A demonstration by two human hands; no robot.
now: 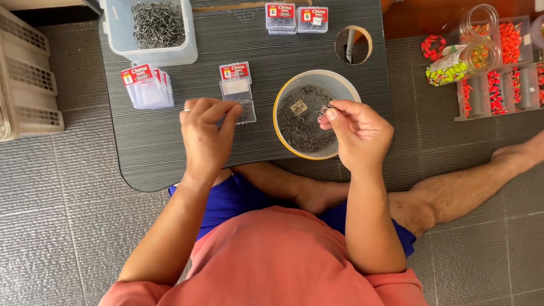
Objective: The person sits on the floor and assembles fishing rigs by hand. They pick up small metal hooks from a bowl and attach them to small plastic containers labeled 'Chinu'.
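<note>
My right hand (354, 130) pinches a few small metal hooks (325, 110) between thumb and fingers, just above a round bowl (283, 93) full of loose hooks. My left hand (207, 133) hovers over a small open clear plastic box (241, 93) on the low dark table (170, 158); its fingertips are curled together at the box's lower tray. Whether it holds a hook I cannot tell.
A clear tub of hooks (156, 28) stands at the table's back left, with a stack of small labelled boxes (147, 85) below it. Two more boxes (296, 17) lie at the back. Jars and trays of orange beads (487, 56) sit on the floor right. A basket (25, 73) stands left.
</note>
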